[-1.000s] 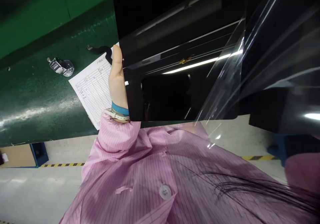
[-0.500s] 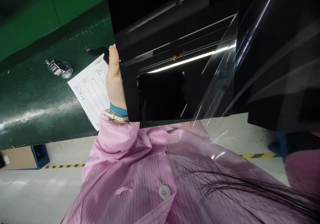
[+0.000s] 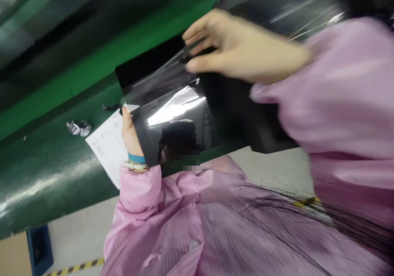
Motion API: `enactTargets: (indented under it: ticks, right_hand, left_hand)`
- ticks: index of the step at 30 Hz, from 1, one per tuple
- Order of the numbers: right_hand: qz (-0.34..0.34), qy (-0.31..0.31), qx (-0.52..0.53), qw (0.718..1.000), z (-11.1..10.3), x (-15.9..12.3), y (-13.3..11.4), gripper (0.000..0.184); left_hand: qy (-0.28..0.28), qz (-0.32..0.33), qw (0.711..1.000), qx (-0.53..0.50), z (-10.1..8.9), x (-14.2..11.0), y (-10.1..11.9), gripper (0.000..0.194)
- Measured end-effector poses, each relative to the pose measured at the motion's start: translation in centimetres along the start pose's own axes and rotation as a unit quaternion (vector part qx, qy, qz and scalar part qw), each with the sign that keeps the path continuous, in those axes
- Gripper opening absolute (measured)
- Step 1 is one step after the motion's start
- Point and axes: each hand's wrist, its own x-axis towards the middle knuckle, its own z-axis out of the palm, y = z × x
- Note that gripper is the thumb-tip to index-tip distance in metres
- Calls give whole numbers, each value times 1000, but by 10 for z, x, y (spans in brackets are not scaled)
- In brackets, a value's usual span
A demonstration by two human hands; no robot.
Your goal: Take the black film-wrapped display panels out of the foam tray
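A glossy black panel (image 3: 144, 69) is held at its left edge by my left hand (image 3: 131, 134), thumb at the edge, other fingers hidden. My right hand (image 3: 227, 48) is over the panel with its fingers curled towards the thumb, and is blurred. From its fingertips a sheet of clear film (image 3: 177, 106) seems to stretch down and left over the panel, with bright reflections on it. The exact grip point is smeared by motion. A printed paper form (image 3: 107, 153) lies on the table beside my left hand.
On the dark green table (image 3: 46, 177) are a small shiny metal device (image 3: 78, 128) and a dark curved strip (image 3: 111, 107). A blue-edged box (image 3: 40, 247) is at the lower left. Yellow-black tape (image 3: 83, 266) marks the floor.
My right hand has come into view from the right and is over the panel. The clear film, at the right before, now reaches left across it. My left hand keeps hold of the panel's edge.
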Motion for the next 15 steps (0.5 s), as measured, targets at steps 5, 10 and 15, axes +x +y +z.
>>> enactTargets:
  ticks: [5,10,15]
  right_hand:
    - [-9,32,-135,990,22,-43,-17,105]
    - [60,-40,-3,997,4,-108,-8,75]
    - [75,38,209,974,-49,-154,13,47]
  left_hand:
    - [28,25,997,74,7,-10,5,68]
    - [36,75,993,86,33,-30,-1,69]
    - [-11,170,964,203,79,-27,-31,68]
